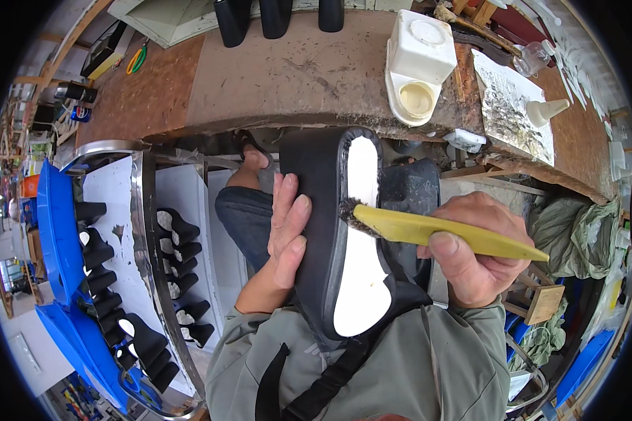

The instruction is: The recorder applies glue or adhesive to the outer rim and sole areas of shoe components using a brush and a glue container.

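A black shoe (314,231) lies tipped in front of my body, its white underside (362,270) facing up and to the right. Folded black edging runs around that white face. Against the shoe's left side my left hand (286,231) rests with its fingers stretched out, steadying it. My right hand (481,245) grips a brush (428,230) by its flat yellow handle, thumb on top. Dark, clumped bristles touch the left border of the white underside, around the shoe's narrow middle. The shoe's far side is hidden.
A scuffed brown workbench (281,77) crosses ahead, bearing a white container with a round cup (418,98), a stained sheet (509,98) and green-handled scissors (137,59). At left, a metal-framed rack (144,210) holds several black shoes. Blue bins (60,231) stand beside it.
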A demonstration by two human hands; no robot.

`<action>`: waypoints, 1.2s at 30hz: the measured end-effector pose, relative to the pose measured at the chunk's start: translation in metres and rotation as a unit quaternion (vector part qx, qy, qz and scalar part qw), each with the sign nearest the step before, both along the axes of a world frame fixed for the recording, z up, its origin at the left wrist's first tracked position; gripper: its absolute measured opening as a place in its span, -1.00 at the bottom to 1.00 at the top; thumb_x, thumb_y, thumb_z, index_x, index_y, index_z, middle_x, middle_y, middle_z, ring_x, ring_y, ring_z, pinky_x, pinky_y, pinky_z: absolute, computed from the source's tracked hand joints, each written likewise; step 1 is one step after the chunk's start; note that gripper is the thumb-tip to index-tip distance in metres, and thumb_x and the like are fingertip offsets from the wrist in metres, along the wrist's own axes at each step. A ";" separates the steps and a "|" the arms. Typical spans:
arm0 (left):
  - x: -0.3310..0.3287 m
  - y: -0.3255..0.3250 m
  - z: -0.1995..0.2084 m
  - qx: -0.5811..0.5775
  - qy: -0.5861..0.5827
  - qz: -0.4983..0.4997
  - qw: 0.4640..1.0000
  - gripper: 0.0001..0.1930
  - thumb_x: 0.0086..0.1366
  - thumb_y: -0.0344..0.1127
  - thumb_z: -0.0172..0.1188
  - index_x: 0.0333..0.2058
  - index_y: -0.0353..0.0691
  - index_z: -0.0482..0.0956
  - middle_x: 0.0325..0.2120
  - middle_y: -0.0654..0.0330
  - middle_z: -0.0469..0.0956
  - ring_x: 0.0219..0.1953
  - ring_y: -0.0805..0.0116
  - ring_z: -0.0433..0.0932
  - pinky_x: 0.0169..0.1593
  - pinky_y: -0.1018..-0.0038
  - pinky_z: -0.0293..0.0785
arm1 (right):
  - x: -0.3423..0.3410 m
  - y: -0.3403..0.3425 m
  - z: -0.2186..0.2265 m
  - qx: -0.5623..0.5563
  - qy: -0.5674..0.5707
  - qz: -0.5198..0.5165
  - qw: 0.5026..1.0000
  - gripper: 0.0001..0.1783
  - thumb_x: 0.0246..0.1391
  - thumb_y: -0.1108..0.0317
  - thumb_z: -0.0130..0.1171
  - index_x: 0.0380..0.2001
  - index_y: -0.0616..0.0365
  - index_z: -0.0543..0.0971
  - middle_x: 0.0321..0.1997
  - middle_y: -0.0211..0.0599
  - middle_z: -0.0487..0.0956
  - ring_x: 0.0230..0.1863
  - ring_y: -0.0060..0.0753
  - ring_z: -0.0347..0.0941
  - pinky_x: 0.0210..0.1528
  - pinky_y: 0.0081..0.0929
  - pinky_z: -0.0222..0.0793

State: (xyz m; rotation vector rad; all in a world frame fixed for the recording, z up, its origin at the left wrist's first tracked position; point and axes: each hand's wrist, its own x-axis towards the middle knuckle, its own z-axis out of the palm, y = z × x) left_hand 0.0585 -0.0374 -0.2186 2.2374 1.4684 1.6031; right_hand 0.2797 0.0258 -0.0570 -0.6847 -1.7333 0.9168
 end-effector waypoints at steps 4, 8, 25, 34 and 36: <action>-0.001 0.006 0.012 0.072 0.129 0.054 0.988 -0.28 0.22 -0.13 0.15 0.25 -0.23 0.03 0.23 -0.12 0.04 0.25 -0.04 0.15 0.25 0.25 0.18 | -0.001 -0.013 -0.002 -0.011 0.015 0.013 1.000 -0.85 -0.24 0.61 0.29 -0.48 0.38 0.58 -0.57 -0.16 0.59 -0.61 -0.37 0.53 -0.54 -0.57 0.46; -0.006 0.010 0.016 0.100 0.129 0.048 0.985 -0.27 0.18 -0.22 0.20 0.25 -0.21 0.02 0.17 -0.14 0.12 0.24 -0.10 0.16 0.26 0.20 0.15 | -0.001 -0.019 -0.004 0.014 0.024 0.046 0.999 -0.83 -0.27 0.61 0.30 -0.48 0.41 0.57 -0.59 -0.13 0.58 -0.61 -0.35 0.54 -0.55 -0.56 0.47; 0.014 0.025 0.045 0.132 -0.059 -0.045 0.989 -0.51 0.17 -0.43 0.16 0.04 -0.23 0.15 0.03 -0.28 0.34 0.09 -0.22 0.36 0.15 -0.04 0.22 | 0.001 -0.034 -0.012 0.100 0.051 0.114 0.987 -0.79 -0.29 0.59 0.31 -0.48 0.46 0.54 -0.61 -0.09 0.56 -0.65 -0.31 0.53 -0.64 -0.53 0.46; 0.017 0.020 0.043 0.058 -0.090 -0.085 0.991 -0.51 0.09 -0.45 0.20 -0.02 -0.34 0.22 -0.01 -0.25 0.39 0.03 -0.18 0.41 0.13 0.08 0.31 | 0.010 -0.039 -0.016 0.127 0.046 0.131 0.982 -0.74 -0.34 0.56 0.34 -0.48 0.44 0.55 -0.59 -0.09 0.56 -0.66 -0.31 0.52 -0.67 -0.52 0.45; 0.020 0.018 0.043 0.029 -0.099 -0.099 0.990 -0.49 0.06 -0.44 0.22 -0.02 -0.36 0.23 -0.01 -0.24 0.39 0.03 -0.17 0.42 0.12 0.10 0.31 | 0.014 -0.040 -0.017 0.126 0.045 0.140 0.981 -0.74 -0.34 0.56 0.35 -0.48 0.43 0.55 -0.59 -0.09 0.56 -0.67 -0.31 0.52 -0.68 -0.52 0.45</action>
